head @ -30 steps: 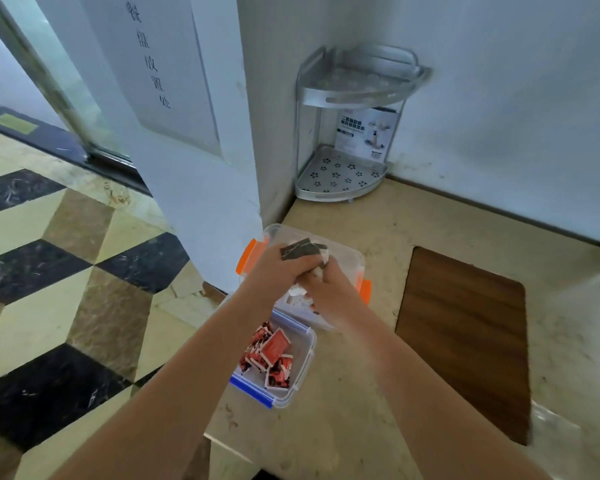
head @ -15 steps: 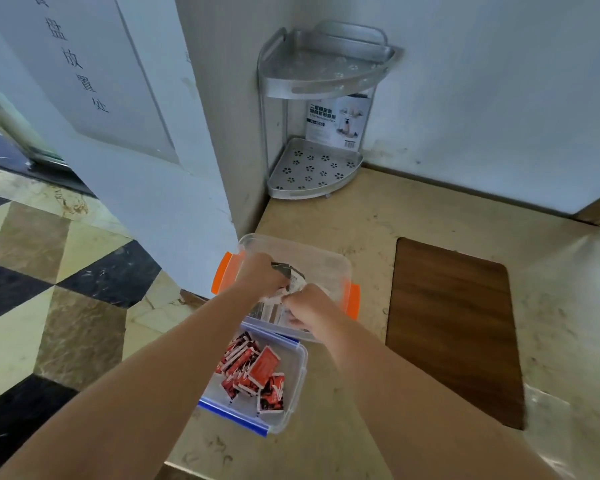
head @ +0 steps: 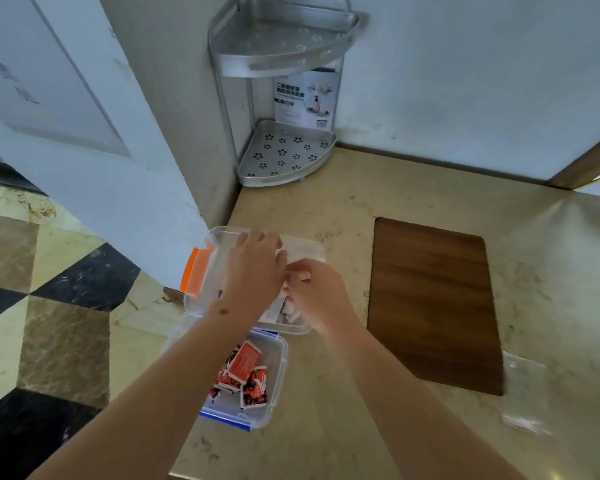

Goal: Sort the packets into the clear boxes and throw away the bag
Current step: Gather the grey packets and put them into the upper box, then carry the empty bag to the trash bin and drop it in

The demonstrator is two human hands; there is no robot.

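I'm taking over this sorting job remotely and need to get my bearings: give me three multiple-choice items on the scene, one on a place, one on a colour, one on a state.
1. Where is the box with blue clips relative to the box with orange clips?
A. Nearer the person
B. On the corner rack
C. On the wooden board

2. What colour are the packets in the box with blue clips?
A. Green
B. Red-orange
C. Yellow

3. What state are the two boxes in?
A. Both lidded
B. Both open on top
C. Stacked upside down

Answers: 1 A, it sits closer to the camera along the counter edge. 2 B, red-orange wrappers with dark markings show through its open top. 3 B, neither has a lid on; the left hand and right hand work over the box with orange clips, where pale packets lie.
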